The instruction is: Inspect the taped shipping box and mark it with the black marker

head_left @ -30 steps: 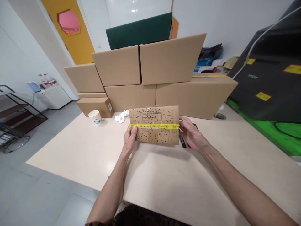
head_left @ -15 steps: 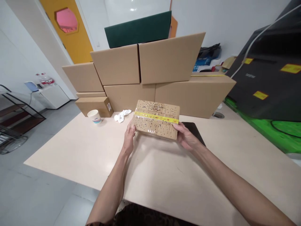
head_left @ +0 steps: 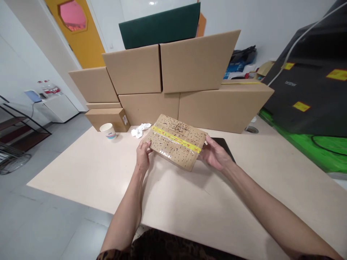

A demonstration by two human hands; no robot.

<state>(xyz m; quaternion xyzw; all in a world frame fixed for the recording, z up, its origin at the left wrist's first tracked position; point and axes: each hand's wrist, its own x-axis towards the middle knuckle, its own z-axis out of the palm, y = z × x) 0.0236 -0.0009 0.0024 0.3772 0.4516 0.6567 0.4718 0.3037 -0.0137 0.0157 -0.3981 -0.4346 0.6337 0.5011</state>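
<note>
A small brown cardboard parcel, speckled with black marks and crossed by a strip of yellow tape, is held just above the beige table. My left hand grips its left end and my right hand grips its right end. The parcel lies nearly flat, turned so its left end sits closer to me than in a square position, and its top face shows a printed label box.
Several large plain cardboard boxes are stacked along the table's far edge, with a dark green panel on top. A paper cup, a crumpled white tissue and a small box sit at the left. A black flat object lies behind my right hand.
The parcel stood upright facing me a second ago; both hands have tipped it back to lie nearly flat and rotated it slightly. The black object behind it has come into sight.
</note>
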